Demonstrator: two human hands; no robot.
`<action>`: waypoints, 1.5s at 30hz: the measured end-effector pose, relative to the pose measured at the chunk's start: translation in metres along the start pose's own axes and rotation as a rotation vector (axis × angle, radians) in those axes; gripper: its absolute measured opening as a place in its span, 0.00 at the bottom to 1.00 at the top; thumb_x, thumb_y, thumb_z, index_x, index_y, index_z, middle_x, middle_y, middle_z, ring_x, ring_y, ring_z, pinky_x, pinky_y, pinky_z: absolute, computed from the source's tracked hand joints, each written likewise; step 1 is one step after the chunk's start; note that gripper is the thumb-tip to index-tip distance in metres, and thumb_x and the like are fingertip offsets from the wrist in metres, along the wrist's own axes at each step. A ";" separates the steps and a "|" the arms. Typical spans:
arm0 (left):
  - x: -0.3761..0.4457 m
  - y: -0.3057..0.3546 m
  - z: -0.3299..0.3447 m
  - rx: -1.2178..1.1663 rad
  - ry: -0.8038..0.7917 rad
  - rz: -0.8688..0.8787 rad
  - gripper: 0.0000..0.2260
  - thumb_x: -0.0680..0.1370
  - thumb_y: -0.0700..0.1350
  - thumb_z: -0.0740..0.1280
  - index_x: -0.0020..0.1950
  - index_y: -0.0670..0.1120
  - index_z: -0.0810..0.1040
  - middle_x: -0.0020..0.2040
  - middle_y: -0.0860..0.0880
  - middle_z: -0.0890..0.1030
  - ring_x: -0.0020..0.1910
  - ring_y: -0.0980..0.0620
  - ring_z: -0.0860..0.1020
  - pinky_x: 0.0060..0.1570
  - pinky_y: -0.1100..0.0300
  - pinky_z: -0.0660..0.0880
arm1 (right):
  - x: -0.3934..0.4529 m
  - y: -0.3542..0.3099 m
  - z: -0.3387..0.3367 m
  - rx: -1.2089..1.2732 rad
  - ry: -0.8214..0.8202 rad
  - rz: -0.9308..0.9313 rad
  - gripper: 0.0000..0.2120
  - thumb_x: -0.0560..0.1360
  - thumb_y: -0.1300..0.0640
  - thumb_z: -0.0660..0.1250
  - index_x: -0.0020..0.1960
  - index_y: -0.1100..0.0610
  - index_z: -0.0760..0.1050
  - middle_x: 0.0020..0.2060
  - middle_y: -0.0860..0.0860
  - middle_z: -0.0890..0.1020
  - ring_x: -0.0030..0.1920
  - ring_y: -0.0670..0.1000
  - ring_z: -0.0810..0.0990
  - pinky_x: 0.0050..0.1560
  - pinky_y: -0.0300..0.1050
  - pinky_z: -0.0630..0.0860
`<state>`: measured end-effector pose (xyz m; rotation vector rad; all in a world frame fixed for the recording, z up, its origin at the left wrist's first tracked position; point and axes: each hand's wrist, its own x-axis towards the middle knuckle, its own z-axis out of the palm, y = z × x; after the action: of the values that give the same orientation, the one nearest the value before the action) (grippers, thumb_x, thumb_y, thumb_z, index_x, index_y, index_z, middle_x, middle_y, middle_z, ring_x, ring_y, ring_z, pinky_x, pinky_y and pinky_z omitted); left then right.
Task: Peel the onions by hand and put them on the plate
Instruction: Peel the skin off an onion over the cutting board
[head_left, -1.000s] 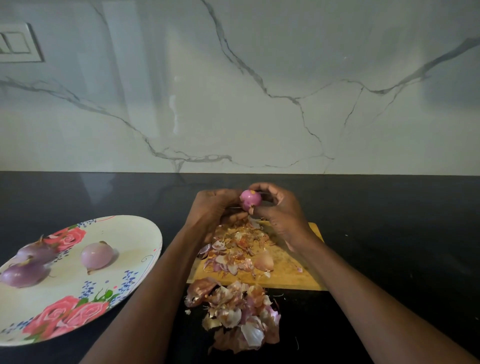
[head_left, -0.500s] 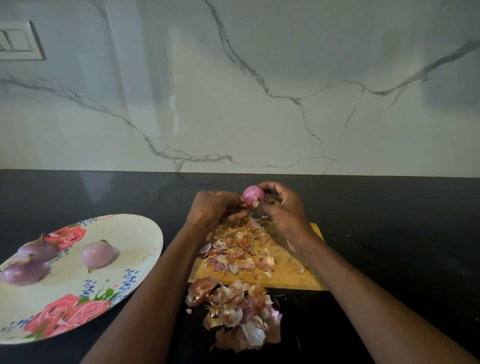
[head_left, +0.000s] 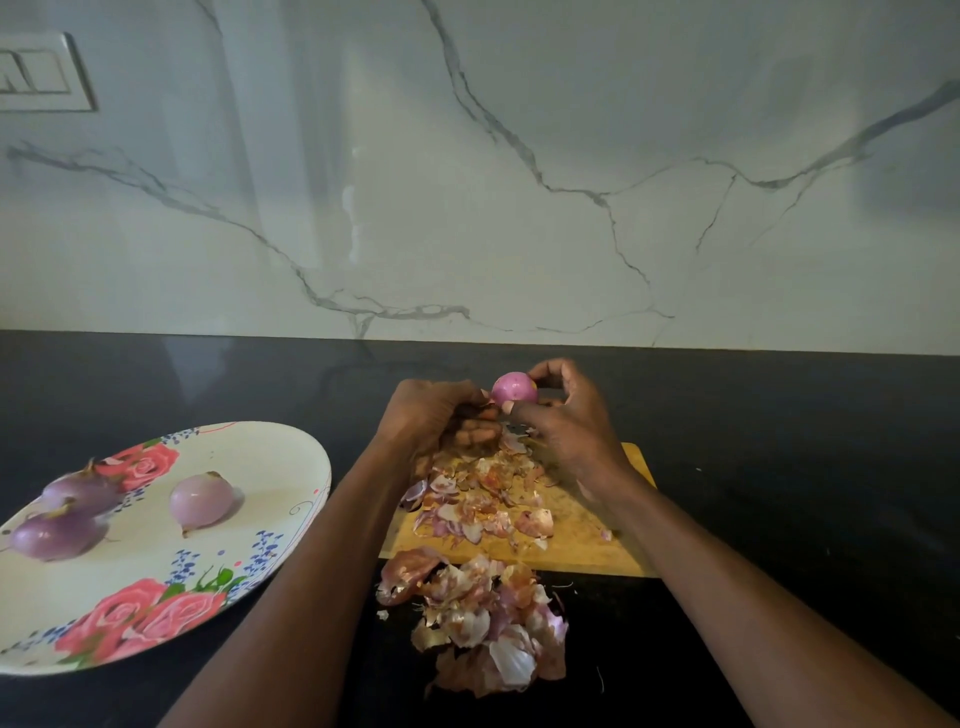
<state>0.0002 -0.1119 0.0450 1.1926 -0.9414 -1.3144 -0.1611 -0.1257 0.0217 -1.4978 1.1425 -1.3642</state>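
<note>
My right hand holds a small pink onion between thumb and fingertips above the far end of the wooden cutting board. My left hand is curled right beside the onion on its left, its fingertips at a scrap of skin on the onion's side. Three peeled purple onions lie on the flowered plate at the left: one near the middle, two at its left side.
Loose onion skins cover the board, and a bigger heap of skins lies on the black counter in front of it. A marble wall rises behind the counter, with a switch plate at top left.
The onion has turned slightly in my hands and sits a little higher in the right fingertips. A skin piece has dropped onto the board. The plate and its onions have stayed put.
</note>
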 end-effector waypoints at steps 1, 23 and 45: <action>0.000 0.000 0.000 -0.001 0.008 0.011 0.06 0.78 0.34 0.69 0.46 0.30 0.81 0.40 0.35 0.84 0.29 0.46 0.82 0.32 0.57 0.83 | 0.000 -0.001 -0.001 0.059 0.011 0.028 0.18 0.71 0.63 0.76 0.57 0.54 0.73 0.55 0.52 0.79 0.50 0.48 0.82 0.42 0.40 0.77; 0.004 -0.008 0.000 0.166 -0.100 0.371 0.09 0.77 0.36 0.71 0.56 0.36 0.83 0.46 0.39 0.86 0.43 0.44 0.85 0.46 0.56 0.83 | 0.002 -0.003 -0.006 0.399 -0.041 0.158 0.14 0.69 0.64 0.77 0.54 0.58 0.82 0.48 0.56 0.87 0.50 0.57 0.85 0.42 0.46 0.83; 0.000 -0.013 0.002 0.507 0.059 0.694 0.08 0.76 0.37 0.73 0.55 0.42 0.85 0.44 0.52 0.86 0.42 0.58 0.85 0.44 0.67 0.80 | 0.003 -0.002 -0.004 0.288 -0.002 0.060 0.13 0.72 0.67 0.75 0.56 0.57 0.81 0.53 0.56 0.85 0.53 0.54 0.84 0.45 0.42 0.82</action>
<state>-0.0041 -0.1103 0.0323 1.1074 -1.5268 -0.4938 -0.1647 -0.1284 0.0248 -1.2486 0.9365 -1.4180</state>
